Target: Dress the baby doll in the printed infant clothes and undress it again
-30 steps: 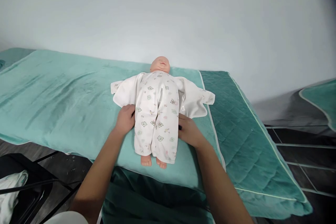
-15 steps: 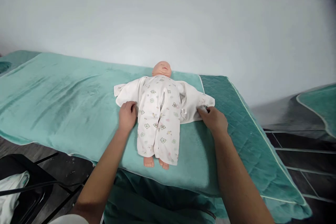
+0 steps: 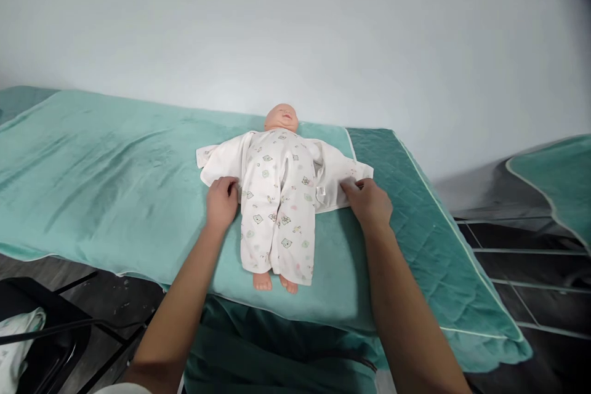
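A baby doll (image 3: 281,118) lies on its back on the green bed cover, head toward the wall and bare feet toward me. White printed baby trousers (image 3: 279,221) lie over its body and legs. An open white baby top (image 3: 329,166) is spread out beneath, its panels reaching to both sides. My left hand (image 3: 222,202) is closed at the top's lower left edge, beside the trousers; its fingertips are partly hidden. On the other side my right hand (image 3: 367,200) pinches the lower edge of the top's right panel, below the sleeve.
The green cover (image 3: 115,178) spreads far to the left; a darker quilted pad (image 3: 429,246) lies at the right. Behind stands a white wall (image 3: 295,37). A black chair (image 3: 69,345) with a cloth (image 3: 21,338) is at lower left. Another green-covered surface (image 3: 558,178) and metal bars are at far right.
My right hand has shifted slightly inward along the top's edge, toward the doll. The left hand stays at the same edge. The whole view has moved a little.
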Action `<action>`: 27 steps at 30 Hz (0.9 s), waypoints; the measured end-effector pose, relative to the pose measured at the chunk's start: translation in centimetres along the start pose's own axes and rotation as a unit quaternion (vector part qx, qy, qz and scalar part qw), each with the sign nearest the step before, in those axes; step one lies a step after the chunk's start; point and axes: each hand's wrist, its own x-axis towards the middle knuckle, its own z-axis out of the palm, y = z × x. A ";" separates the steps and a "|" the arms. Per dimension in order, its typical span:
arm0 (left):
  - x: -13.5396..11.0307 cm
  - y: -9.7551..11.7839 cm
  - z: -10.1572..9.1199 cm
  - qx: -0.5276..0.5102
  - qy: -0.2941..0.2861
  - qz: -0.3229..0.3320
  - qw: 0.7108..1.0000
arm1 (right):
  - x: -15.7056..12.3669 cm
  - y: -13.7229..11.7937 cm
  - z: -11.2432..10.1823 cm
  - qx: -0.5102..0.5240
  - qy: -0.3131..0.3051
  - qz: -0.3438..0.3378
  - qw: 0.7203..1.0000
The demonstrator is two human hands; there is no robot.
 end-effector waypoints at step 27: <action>2.5 0.1 -0.5 0.254 0.099 -0.187 0.944 | -2.6 -13.1 -3.1 0.296 0.050 -0.279 0.912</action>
